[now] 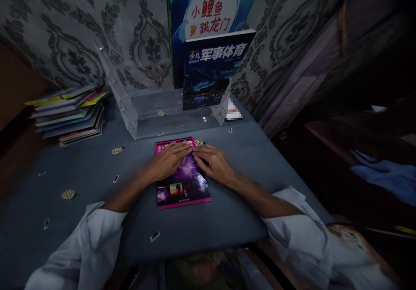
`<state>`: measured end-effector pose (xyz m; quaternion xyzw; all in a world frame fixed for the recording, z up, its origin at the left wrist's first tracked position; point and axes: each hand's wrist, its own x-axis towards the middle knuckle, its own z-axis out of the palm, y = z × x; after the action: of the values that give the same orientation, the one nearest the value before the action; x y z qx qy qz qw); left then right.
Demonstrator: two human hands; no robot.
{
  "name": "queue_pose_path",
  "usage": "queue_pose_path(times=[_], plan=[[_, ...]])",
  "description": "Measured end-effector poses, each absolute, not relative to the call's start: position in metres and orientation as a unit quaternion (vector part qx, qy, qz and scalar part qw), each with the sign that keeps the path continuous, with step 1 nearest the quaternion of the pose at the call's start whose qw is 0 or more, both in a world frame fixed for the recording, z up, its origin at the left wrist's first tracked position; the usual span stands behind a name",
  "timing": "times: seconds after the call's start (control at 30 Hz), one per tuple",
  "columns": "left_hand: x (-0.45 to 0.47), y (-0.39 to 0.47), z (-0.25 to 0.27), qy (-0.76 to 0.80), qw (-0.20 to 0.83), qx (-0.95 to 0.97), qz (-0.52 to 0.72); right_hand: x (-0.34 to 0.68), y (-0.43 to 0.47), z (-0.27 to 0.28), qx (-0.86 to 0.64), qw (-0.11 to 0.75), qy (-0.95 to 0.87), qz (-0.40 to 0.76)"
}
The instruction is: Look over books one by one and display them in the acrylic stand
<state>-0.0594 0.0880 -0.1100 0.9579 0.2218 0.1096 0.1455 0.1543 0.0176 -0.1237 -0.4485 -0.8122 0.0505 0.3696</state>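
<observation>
From where I stand, a messy stack of books (69, 112) sits at far left; next comes a clear rack (118, 91); in front of it the left hand (170, 160) lies flat across the upper cover of the pink-bordered book (185, 190), palm down, clasping nothing; that book rests flat on the desk (136, 220); it looks thin and light, likely bendy, its glossy cover probably slippery, the corners easy to crease; the lower edge is uncovered and looks the best hold; the right hand (214, 164) touches the right edge, fingers close together, though I can't tell whether they pinch it.
</observation>
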Motion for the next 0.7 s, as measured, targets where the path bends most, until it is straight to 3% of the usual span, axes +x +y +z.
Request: queue_pose_path(times=[0.7], plan=[[-0.064, 0.081, -0.109, 0.212, 0.148, 0.958, 0.127, 0.153, -0.003, -0.124, -0.479, 0.351, -0.799, 0.098]])
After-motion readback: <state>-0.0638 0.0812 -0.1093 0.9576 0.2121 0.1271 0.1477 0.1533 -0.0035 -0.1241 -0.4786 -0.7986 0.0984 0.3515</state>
